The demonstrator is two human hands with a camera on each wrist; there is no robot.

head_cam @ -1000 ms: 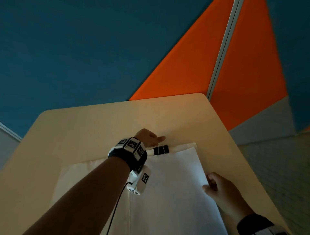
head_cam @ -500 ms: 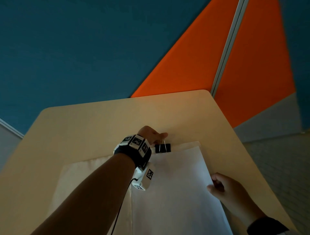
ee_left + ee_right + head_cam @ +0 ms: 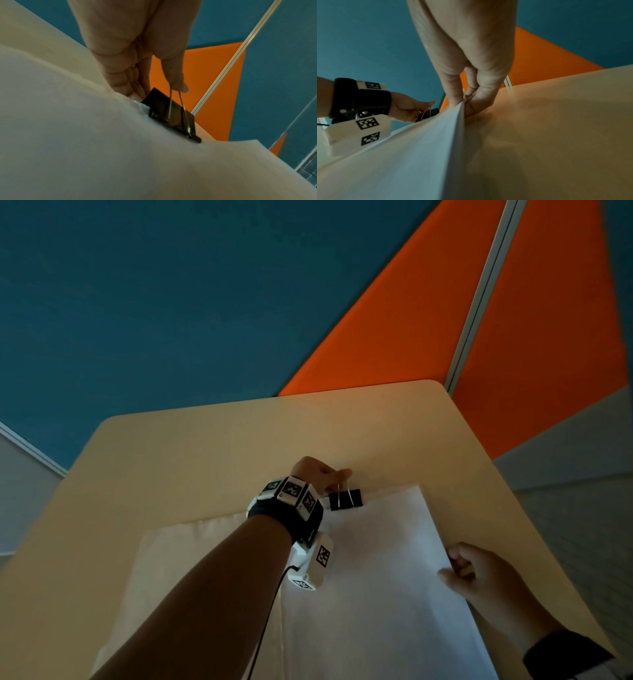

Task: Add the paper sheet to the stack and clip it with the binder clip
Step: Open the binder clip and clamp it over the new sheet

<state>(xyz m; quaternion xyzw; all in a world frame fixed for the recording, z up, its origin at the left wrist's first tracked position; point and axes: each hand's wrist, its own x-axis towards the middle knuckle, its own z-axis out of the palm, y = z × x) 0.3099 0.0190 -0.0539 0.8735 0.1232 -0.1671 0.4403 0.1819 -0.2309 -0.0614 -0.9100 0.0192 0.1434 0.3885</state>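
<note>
A white paper stack (image 3: 383,583) lies on the beige table (image 3: 212,460), right of centre. A black binder clip (image 3: 346,499) sits at the stack's far left corner, its black body (image 3: 171,116) against the paper edge. My left hand (image 3: 322,474) pinches the clip's wire handles (image 3: 176,97) between thumb and fingers. My right hand (image 3: 479,573) pinches the stack's right edge (image 3: 460,108), thumb on top and fingers under it, lifting that edge slightly off the table.
A cream cloth or mat (image 3: 178,570) lies under the stack and spreads to the left. Blue and orange partition panels (image 3: 394,337) stand behind the table. The table's right edge (image 3: 534,529) runs close to my right hand.
The view has shifted slightly. My left hand still holds the clip at the stack's far corner, and my right hand keeps its grip on the right edge.
</note>
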